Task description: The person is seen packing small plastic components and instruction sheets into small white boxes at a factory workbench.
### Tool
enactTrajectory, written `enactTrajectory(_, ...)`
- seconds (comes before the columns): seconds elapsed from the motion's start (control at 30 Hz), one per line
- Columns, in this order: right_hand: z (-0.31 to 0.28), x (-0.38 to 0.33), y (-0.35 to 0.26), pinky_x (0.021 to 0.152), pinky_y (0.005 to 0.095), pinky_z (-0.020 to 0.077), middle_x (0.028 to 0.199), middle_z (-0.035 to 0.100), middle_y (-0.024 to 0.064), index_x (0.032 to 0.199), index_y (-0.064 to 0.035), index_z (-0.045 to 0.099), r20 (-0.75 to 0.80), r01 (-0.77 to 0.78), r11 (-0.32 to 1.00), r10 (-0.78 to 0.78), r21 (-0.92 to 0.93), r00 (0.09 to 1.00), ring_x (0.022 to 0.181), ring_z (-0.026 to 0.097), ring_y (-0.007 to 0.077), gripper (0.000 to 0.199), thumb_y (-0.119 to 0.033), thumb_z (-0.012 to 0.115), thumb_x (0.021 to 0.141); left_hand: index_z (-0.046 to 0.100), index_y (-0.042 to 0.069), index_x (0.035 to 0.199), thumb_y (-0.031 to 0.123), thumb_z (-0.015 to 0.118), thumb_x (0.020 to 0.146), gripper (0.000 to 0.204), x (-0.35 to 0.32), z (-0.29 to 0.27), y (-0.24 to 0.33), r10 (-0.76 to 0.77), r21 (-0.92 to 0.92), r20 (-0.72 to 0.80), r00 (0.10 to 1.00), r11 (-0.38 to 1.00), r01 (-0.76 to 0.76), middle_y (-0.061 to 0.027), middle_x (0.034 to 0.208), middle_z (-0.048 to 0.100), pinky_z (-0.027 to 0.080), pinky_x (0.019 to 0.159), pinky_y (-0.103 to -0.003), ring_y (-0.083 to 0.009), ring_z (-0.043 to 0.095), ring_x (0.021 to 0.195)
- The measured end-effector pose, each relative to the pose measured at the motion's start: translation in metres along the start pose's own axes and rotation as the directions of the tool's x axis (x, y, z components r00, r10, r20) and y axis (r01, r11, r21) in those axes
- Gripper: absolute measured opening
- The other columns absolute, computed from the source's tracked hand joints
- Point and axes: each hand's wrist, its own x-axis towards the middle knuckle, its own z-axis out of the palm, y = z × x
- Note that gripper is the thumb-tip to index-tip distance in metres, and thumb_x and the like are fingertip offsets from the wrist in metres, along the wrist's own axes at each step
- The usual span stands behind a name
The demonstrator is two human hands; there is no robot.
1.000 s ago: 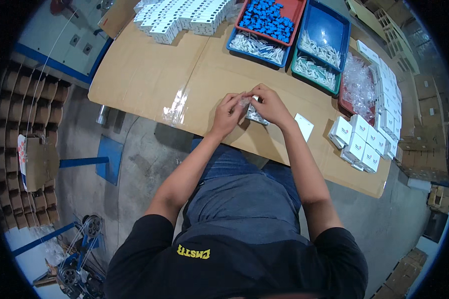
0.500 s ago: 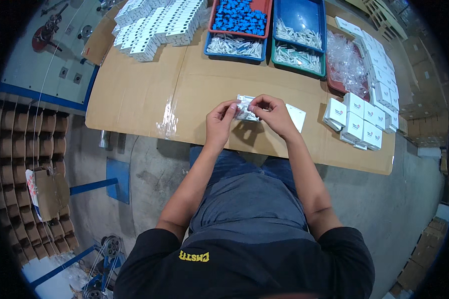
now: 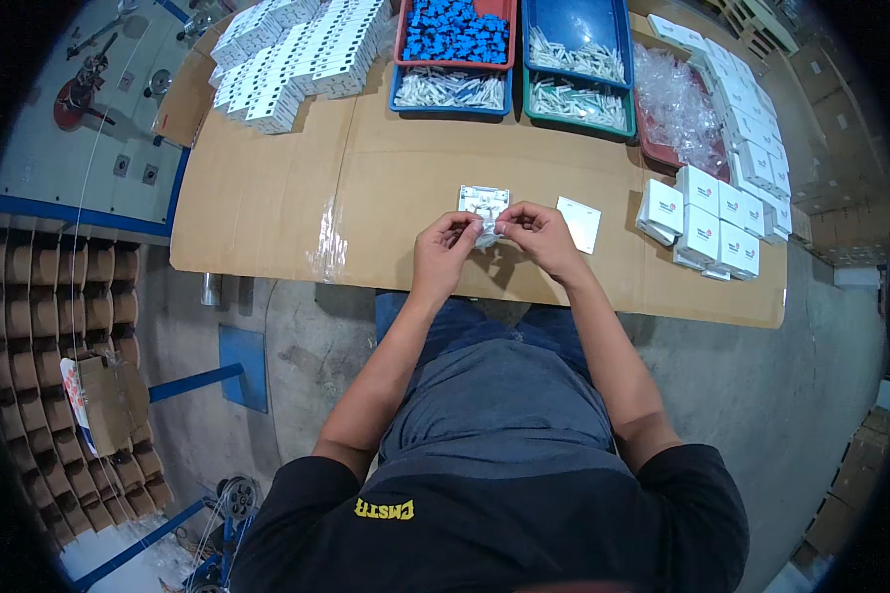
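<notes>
Near the table's front edge, my left hand [image 3: 443,253] and my right hand [image 3: 544,240] pinch a small clear plastic bag [image 3: 486,238] between thumbs and fingertips. Its contents are too small to make out. Just beyond the fingertips lies a white plastic housing [image 3: 484,199], its moulded inner side facing up. To the right of my right hand, a flat white plate [image 3: 579,225] rests on the cardboard-covered table [image 3: 257,217].
White boxed units [image 3: 302,64] stand in rows at the far left. Trays hold blue parts [image 3: 457,32] and white slim pieces [image 3: 450,89]. Clear plastic bags [image 3: 677,99] fill a red tray at right. Closed white boxes [image 3: 700,232] are stacked at the table's right side.
Both hands have drawn slightly nearer to me with the plastic bag. The white housing they partly covered now shows more fully. The whole view has shifted a little.
</notes>
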Motion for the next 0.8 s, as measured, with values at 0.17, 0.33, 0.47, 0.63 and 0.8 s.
enactTrajectory(0.17, 0.000, -0.004, 0.000, 0.072, 0.0221, 0.0483, 0.093, 0.071, 0.0012, 0.104, -0.0018, 0.074, 0.006, -0.170, 0.985, 0.170, -0.009, 0.985, 0.082, 0.061, 0.0059, 0.013, -0.010, 0.072, 0.095, 0.066, -0.001, 0.113, 0.005, 0.067, 0.101, 0.014, -0.003, 0.000, -0.004, -0.036, 0.031, -0.002, 0.999, 0.999, 0.036, -0.0038, 0.105, 0.069, 0.054, 0.087, -0.025, -0.0099, 0.066, 0.097)
enactTrajectory(0.33, 0.005, -0.002, 0.005, 0.058, 0.0195, 0.0388, 0.082, 0.066, -0.0043, 0.102, -0.0035, 0.073, -0.034, -0.029, 0.999, 0.030, 0.024, 0.999, 0.068, 0.052, 0.0020, 0.009, -0.008, 0.071, 0.095, 0.065, 0.000, 0.111, 0.005, 0.064, 0.102, 0.010, -0.002, 0.000, -0.005, -0.046, -0.002, 0.022, 0.999, 0.999, 0.046, -0.0013, 0.101, 0.067, 0.052, 0.082, -0.023, -0.0072, 0.064, 0.092)
enactTrajectory(0.47, 0.001, -0.002, 0.005, 0.072, 0.0222, 0.0481, 0.089, 0.069, -0.0009, 0.102, -0.0014, 0.072, 0.015, -0.096, 0.995, 0.096, -0.022, 0.995, 0.081, 0.060, 0.0054, 0.011, -0.009, 0.072, 0.094, 0.064, 0.002, 0.111, 0.007, 0.063, 0.103, 0.009, -0.005, -0.001, -0.005, -0.029, 0.087, 0.023, 0.999, 0.996, 0.027, -0.0003, 0.099, 0.066, 0.050, 0.078, -0.021, -0.0057, 0.062, 0.089)
enactTrajectory(0.63, 0.003, -0.007, 0.013, 0.072, 0.0220, 0.0487, 0.087, 0.067, -0.0015, 0.102, -0.0004, 0.071, 0.163, -0.120, 0.993, 0.122, -0.019, 0.979, 0.080, 0.059, 0.0047, 0.010, -0.006, 0.071, 0.094, 0.064, 0.002, 0.110, 0.012, 0.065, 0.102, 0.013, -0.014, -0.007, -0.002, -0.044, 0.400, 0.228, 0.973, 0.915, -0.053, -0.0019, 0.098, 0.065, 0.049, 0.076, -0.022, -0.0056, 0.060, 0.086)
enactTrajectory(0.8, -0.005, -0.007, 0.020, 0.070, 0.0216, 0.0488, 0.089, 0.068, -0.0001, 0.103, 0.0002, 0.071, 0.088, -0.144, 0.985, 0.152, -0.093, 0.984, 0.078, 0.059, 0.0044, 0.009, -0.004, 0.070, 0.095, 0.058, 0.003, 0.123, 0.009, 0.068, 0.099, 0.026, -0.022, 0.003, 0.001, -0.129, 0.413, 0.170, 0.977, 0.909, 0.048, -0.0034, 0.097, 0.066, 0.049, 0.076, -0.023, -0.0068, 0.059, 0.085)
